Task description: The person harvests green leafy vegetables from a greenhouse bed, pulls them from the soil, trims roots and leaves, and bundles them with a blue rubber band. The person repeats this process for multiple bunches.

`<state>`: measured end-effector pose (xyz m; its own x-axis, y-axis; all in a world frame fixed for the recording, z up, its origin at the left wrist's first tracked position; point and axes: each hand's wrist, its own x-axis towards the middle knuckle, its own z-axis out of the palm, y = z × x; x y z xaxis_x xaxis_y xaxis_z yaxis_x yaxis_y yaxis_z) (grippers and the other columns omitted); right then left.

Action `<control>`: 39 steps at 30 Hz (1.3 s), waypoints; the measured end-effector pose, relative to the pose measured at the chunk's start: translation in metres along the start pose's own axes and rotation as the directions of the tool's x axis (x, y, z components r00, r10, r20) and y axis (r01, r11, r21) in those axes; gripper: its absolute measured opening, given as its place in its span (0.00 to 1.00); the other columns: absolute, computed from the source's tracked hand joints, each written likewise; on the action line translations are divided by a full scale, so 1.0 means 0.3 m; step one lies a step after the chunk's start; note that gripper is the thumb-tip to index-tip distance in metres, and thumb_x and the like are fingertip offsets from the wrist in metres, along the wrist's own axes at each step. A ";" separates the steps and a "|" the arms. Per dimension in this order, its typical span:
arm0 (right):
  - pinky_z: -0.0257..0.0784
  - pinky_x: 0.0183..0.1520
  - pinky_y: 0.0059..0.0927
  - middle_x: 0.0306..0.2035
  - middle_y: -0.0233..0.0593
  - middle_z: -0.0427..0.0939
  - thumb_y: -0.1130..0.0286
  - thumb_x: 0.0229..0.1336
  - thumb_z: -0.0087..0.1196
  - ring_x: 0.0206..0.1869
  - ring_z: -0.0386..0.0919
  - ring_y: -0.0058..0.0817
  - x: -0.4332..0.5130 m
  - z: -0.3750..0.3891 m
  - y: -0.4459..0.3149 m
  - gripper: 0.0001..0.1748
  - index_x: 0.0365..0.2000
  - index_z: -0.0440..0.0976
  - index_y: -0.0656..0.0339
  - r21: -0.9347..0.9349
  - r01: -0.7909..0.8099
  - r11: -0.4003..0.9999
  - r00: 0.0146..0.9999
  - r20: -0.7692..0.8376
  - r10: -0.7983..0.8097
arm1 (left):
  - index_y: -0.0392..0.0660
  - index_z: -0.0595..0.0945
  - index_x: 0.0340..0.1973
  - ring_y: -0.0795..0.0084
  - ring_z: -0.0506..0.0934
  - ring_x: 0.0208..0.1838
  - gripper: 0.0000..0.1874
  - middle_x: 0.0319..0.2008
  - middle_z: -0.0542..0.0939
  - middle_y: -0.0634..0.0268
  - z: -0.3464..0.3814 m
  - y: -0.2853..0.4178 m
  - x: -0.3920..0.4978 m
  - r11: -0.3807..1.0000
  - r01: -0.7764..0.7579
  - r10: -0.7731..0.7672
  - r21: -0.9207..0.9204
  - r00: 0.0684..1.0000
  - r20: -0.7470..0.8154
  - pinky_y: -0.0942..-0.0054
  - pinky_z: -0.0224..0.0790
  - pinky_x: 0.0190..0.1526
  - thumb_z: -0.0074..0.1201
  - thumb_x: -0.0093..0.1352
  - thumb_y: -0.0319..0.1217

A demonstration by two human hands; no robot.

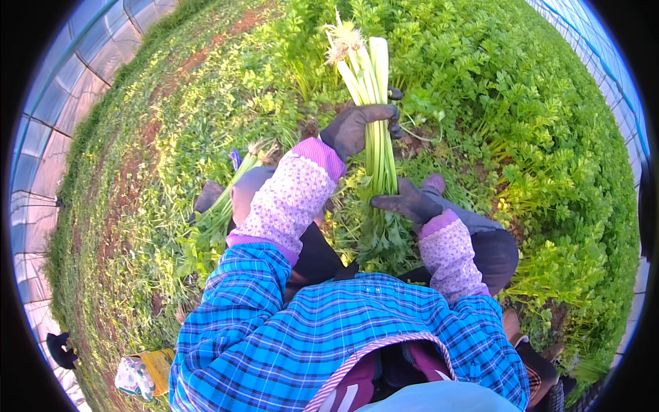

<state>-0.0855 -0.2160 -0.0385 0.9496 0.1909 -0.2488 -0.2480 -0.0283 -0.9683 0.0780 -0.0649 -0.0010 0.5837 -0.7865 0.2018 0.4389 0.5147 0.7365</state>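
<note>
A bunch of celery (378,154) is held up in front of me, its pale root ends at the top and its leaves hanging down. My left hand (358,126), in a dark glove, is wrapped around the stalks below the roots. Lower down, my dark-gloved right hand (412,202) grips the same bunch where the stalks turn leafy; its far fingers are hidden. A second celery bunch (226,198) lies by my left knee, with its roots pointing away from me. A small blue item (235,158) shows beside those roots.
Dense standing celery (556,154) grows along the right and ahead. Trampled greenery (139,232) covers the ground on the left. A yellow container (158,368) with white packaging sits behind my left side. Plastic greenhouse walls (38,139) curve along both sides.
</note>
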 end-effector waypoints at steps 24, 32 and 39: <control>0.72 0.27 0.24 0.27 0.36 0.79 0.74 0.59 0.63 0.25 0.76 0.23 0.126 0.026 0.178 0.14 0.44 0.76 0.68 0.397 0.005 0.918 0.962 -0.252 0.103 | 0.41 0.76 0.59 0.60 0.82 0.51 0.40 0.46 0.84 0.54 -0.092 -0.145 0.136 0.982 0.181 -0.190 -0.056 0.939 -0.287 0.58 0.77 0.56 0.48 0.70 0.66; 0.71 0.26 0.22 0.27 0.32 0.77 0.76 0.60 0.62 0.24 0.74 0.20 0.056 -0.061 0.217 0.14 0.45 0.75 0.66 0.393 0.093 0.915 0.881 -0.460 0.108 | 0.41 0.81 0.47 0.67 0.84 0.39 0.24 0.36 0.85 0.59 -0.076 -0.171 0.119 0.358 0.251 0.251 0.900 0.902 -0.351 0.65 0.78 0.41 0.64 0.68 0.49; 0.71 0.28 0.24 0.28 0.33 0.77 0.76 0.60 0.62 0.25 0.74 0.22 0.069 -0.055 0.251 0.13 0.44 0.74 0.66 0.394 0.027 0.918 0.870 -0.462 0.173 | 0.45 0.82 0.35 0.58 0.81 0.28 0.10 0.25 0.81 0.56 0.065 -0.224 0.071 -0.133 -0.214 0.219 0.968 0.946 0.240 0.61 0.73 0.31 0.58 0.70 0.38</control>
<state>-0.0814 -0.2305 -0.1169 0.8718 -0.2924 -0.3929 -0.2774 0.3663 -0.8882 0.0477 -0.1229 -0.0337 0.4847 -0.7127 0.5072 -0.8445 -0.2302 0.4836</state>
